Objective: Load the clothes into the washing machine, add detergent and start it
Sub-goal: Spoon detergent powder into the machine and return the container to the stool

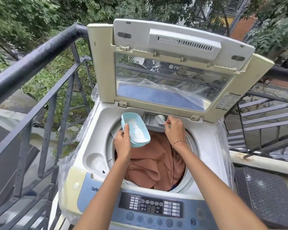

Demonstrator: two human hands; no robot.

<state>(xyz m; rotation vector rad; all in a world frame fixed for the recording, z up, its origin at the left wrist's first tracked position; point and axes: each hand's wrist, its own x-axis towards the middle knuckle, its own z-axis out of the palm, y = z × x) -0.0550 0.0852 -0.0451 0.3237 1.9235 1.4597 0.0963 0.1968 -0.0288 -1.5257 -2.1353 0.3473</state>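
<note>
Two hands are at work over a top-loading washing machine [206, 146] whose lid [173, 80] stands propped up behind the drum. Inside the drum lies a heap of rust-brown clothes [155, 163]. The cloth looks soft and limp, so it should be gathered by the bunch and pushed down rather than lifted by an edge. It already sits below the drum's rim, so loading looks done.

Over the drum's rear left edge is a pale blue plastic detergent tub [136, 128], tilted and open-topped, with white powder spread across its bottom. It is probably light and fairly stiff, with smooth walls that could slip. The safe hold is around a long wall near the middle, kept close to level so the powder stays in. The left hand [122, 141] grips it that way, with the fingers underneath and the thumb hooked over the near rim.

At the drum's back edge, a small detergent drawer [150, 117] is set into the rim. The right hand [174, 128] reaches to it with curled fingers that pinch the handle of a small white scoop [160, 117], whose bowl is over the drawer. The scoop is likely almost weightless and rigid, so a fingertip pinch on the handle is enough, and a slow turn of the wrist should keep powder from scattering onto the clothes.
</note>
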